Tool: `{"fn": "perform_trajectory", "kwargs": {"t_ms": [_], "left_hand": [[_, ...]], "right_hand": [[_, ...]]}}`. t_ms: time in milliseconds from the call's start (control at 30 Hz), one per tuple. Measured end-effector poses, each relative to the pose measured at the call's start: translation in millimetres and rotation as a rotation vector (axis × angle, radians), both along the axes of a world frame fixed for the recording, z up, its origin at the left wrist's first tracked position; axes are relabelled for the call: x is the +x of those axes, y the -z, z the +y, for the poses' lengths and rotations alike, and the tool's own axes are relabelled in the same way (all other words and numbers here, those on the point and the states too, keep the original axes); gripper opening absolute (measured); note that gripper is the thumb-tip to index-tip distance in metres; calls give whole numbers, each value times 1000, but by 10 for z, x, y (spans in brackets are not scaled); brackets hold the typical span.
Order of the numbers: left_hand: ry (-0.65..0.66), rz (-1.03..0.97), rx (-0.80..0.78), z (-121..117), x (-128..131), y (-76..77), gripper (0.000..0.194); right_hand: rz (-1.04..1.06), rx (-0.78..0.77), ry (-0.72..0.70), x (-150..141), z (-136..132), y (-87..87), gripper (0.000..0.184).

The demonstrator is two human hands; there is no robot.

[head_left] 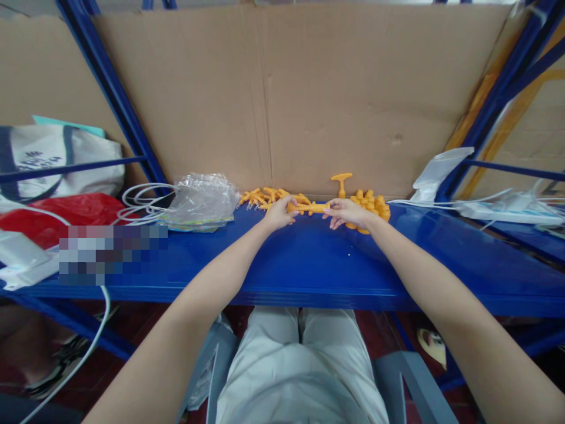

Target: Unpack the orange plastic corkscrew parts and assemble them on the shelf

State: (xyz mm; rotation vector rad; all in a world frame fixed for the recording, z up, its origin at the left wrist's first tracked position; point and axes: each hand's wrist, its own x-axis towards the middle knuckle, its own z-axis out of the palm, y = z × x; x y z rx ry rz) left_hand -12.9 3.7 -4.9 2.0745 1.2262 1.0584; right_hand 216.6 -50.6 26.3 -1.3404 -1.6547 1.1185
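My left hand (279,214) is closed on one end of an orange plastic piece (312,208), held level just above the table. At its other end, the fingertips of my right hand (345,212) pinch the same piece. Behind and beside my left hand lies a heap of orange T-handled pieces (269,194), with thin metal tips, perhaps spirals, showing at its left. A single orange T-handled piece (341,185) stands upright behind my right hand. Next to my right wrist is a cluster of short, rounded orange pieces (375,206), partly hidden by that hand.
Clear plastic bags (200,200) are stacked left of the orange heap, beside a coiled white cable (143,203). A cardboard panel (331,100) closes off the back of the blue table (304,268). White power strips (498,212) lie at the right.
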Motion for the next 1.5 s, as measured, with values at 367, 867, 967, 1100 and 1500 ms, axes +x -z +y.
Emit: {"fn": "perform_trajectory", "kwargs": {"t_ms": [367,867,967,1100,1500], "left_hand": [[22,-30,48,2,37,9,20],[32,-28,69,5,30,31,20],[21,-2,79,13,26,24,21],[12,21,73,6,21,0,20],[26,77,161,36,20,4,16]], "right_hand": [[-101,-63,46,24,80,61,65],[-90,91,0,21,16,-33,24],[-109,101,7,12,16,-29,30],[-94,52,12,20,27,-17,31],[-941,738,46,-333,26,-15,29]]}}
